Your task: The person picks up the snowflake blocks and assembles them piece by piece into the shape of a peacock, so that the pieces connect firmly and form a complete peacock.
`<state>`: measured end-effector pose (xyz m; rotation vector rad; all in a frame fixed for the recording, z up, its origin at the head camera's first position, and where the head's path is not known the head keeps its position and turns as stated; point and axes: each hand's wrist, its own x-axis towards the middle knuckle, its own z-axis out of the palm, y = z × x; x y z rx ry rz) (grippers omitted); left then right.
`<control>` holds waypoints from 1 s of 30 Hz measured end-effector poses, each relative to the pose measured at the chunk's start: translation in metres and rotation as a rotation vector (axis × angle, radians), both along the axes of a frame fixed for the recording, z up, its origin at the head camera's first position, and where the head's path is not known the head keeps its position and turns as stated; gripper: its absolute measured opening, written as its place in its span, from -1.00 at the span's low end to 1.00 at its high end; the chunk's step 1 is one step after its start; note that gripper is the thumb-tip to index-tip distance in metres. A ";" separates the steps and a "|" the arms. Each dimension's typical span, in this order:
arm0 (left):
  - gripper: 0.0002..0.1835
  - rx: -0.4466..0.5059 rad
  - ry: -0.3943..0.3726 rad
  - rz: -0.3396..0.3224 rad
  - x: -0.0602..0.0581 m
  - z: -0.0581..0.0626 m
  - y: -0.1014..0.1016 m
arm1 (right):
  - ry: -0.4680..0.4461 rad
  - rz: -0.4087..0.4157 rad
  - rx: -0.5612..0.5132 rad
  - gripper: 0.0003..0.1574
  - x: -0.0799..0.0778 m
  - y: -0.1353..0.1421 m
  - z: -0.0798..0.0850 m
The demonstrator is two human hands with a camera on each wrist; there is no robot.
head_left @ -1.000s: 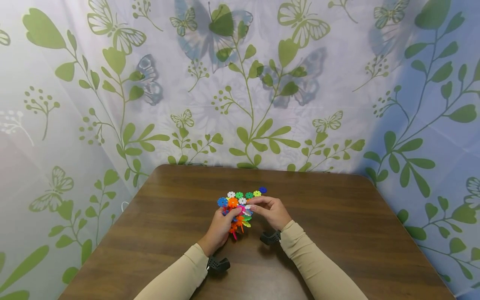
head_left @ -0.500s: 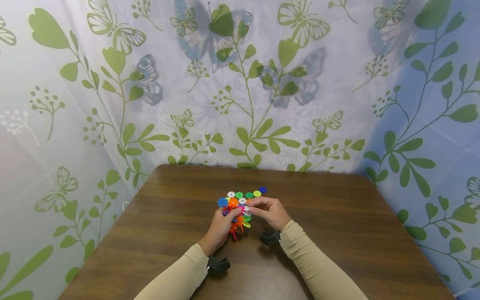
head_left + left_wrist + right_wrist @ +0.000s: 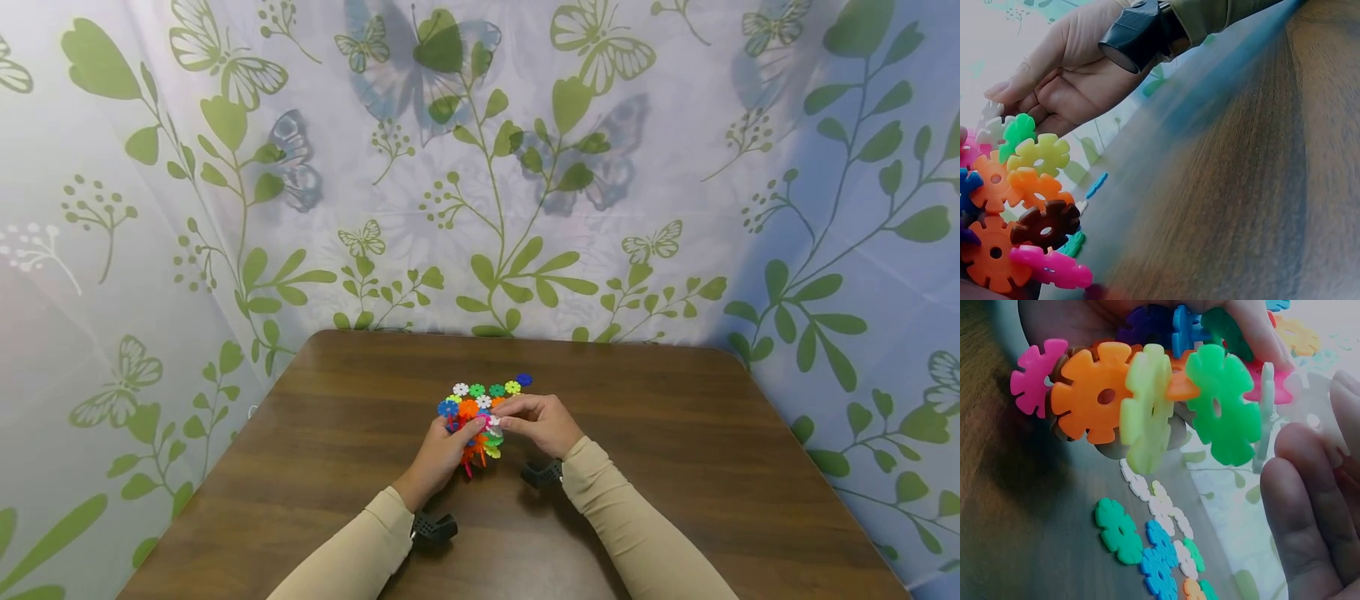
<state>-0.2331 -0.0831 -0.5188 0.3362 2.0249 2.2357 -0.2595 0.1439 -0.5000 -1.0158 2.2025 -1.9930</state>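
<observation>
My left hand (image 3: 437,461) grips a cluster of interlocked plastic snowflake discs, its thumb pressed on a pink disc (image 3: 485,421). In the right wrist view the cluster shows an orange disc (image 3: 1088,394), a pale yellow disc (image 3: 1146,409) and a green disc (image 3: 1224,403) slotted at angles. A whitish disc (image 3: 1264,419) stands edge-on at the cluster's right side. My right hand (image 3: 546,427) pinches a translucent white disc (image 3: 1315,419) between thumb and fingers, right at that side. In the left wrist view, a brown disc (image 3: 1046,225) sits low on the cluster.
Loose snowflake discs lie on the brown wooden table (image 3: 637,417) just beyond the hands, among them a dark blue disc (image 3: 524,380), a white disc (image 3: 461,389) and a green disc (image 3: 1118,531). A patterned curtain (image 3: 480,167) hangs behind the table.
The cluster has turned slightly in my left hand, its blue and orange discs tilting. My right hand stays close beside it, still pinching the white disc.
</observation>
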 end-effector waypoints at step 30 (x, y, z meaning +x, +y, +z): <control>-0.38 0.121 -0.043 0.061 0.003 0.000 0.011 | 0.025 0.020 0.000 -0.67 -0.002 0.000 0.003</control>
